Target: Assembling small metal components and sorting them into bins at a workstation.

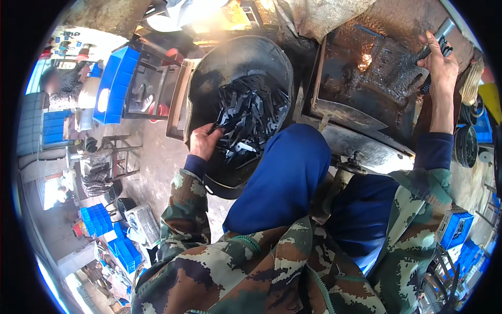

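A black, rounded tub [201,99] holds a jumbled heap of dark flat metal pieces [251,112]. At the heap's left side my left hand [205,141] is closed, its thumb and fingertips pinching a dark metal piece whose shape is mostly hidden. Over at the far right, my right hand [442,65] is closed around several slim dark pieces. A grey metal bar [445,27] lies just beyond those fingers; I cannot tell whether they touch it. Below and left of the right hand is a wet, oily dark metal plate [392,76] on the workbench.
My knee in blue trousers [293,167] is against the tub. A metal valve or tap [353,162] sticks up by the bench's near edge. Left are a blue crate [116,86] on a stand, a wooden stool [120,152] and another person [65,83]. More blue crates [97,220] stand lower left.
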`<state>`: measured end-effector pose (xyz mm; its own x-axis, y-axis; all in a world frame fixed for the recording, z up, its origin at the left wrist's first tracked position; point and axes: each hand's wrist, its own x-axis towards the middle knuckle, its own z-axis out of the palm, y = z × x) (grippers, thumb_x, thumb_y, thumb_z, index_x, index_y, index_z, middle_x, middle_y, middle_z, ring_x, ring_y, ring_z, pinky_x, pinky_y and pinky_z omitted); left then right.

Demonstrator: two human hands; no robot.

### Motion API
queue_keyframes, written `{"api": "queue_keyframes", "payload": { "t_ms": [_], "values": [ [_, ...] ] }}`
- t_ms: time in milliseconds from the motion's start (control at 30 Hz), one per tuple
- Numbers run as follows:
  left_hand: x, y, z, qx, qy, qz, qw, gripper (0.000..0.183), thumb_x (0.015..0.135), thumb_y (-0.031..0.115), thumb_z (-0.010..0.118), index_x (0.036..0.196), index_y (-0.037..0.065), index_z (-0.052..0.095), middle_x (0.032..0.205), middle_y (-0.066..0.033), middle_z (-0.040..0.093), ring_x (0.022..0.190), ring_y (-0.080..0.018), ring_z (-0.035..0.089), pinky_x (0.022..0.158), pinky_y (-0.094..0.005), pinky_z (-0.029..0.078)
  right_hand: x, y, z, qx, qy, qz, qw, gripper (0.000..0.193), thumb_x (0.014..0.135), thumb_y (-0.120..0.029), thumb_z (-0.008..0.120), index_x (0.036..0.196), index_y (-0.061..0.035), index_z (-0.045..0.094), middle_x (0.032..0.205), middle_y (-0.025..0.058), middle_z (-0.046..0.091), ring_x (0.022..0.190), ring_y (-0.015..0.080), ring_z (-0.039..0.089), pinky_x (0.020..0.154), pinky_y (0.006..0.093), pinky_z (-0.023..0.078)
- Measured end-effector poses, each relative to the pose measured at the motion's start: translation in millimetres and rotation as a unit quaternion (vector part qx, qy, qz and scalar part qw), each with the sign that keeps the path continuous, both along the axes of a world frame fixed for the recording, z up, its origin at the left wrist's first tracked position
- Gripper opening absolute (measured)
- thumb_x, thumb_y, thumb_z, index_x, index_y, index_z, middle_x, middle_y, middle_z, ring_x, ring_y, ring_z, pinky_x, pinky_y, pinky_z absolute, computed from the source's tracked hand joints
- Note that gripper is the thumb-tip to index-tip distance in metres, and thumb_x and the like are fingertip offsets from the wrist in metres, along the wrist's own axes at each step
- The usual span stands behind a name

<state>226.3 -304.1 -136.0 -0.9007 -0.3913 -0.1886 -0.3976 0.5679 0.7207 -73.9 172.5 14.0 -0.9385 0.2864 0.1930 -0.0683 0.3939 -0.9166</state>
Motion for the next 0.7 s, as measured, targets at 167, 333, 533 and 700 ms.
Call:
{"api": "queue_keyframes", "payload": {
  "t_ms": [167,333,533,700],
  "values": [
    [-2.1,32.4,-9.0,0.324,-0.004,0.119,0.938,0.012,0.085,0.013,0.069,0.085,0.001,0.071,0.072,0.002,0.064,0.063,-0.0057,0.054,0.059,-0.0223,0.041,0.9,-3.4,1.0,-0.007,0.013,0.004,1.0,0.034,0.092,-0.035,0.067,0.112,-0.0074,0.066,0.095,-0.0024,0.074,0.05,0.0056,0.049,0.055,0.0215,0.046],
    [-4.3,36.7,-35.9,0.391,-0.028,0.102,0.914,0.016,0.088,0.017,0.066,0.09,0.002,0.07,0.075,0.0001,0.065,0.054,-0.0042,0.048,0.048,-0.0197,0.033,-2.4,-1.2,-2.4,-0.017,0.028,0.014,0.999,0.034,0.092,-0.034,0.067,0.112,-0.0071,0.066,0.095,-0.0018,0.074,0.05,0.0056,0.049,0.054,0.0214,0.046],
    [-9.2,37.3,-54.7,0.325,-0.072,0.08,0.94,0.021,0.089,0.02,0.064,0.098,0.002,0.071,0.077,0.0,0.066,0.059,-0.0054,0.054,0.052,-0.0216,0.04,-5.1,3.5,-3.5,-0.005,0.02,0.019,1.0,0.038,0.092,-0.035,0.067,0.117,-0.0063,0.064,0.096,-0.0019,0.074,0.051,0.0069,0.051,0.058,0.0218,0.046],
    [-10.3,38.4,-44.8,0.286,-0.086,0.081,0.951,0.021,0.09,0.017,0.06,0.098,0.001,0.072,0.08,-0.0021,0.068,0.066,-0.0075,0.058,0.058,-0.0222,0.045,-6.8,5.3,-5.6,0.008,0.02,0.023,1.0,0.041,0.092,-0.034,0.067,0.12,-0.0051,0.062,0.098,-0.0018,0.074,0.052,0.0079,0.053,0.06,0.0222,0.046]
  ]
}}
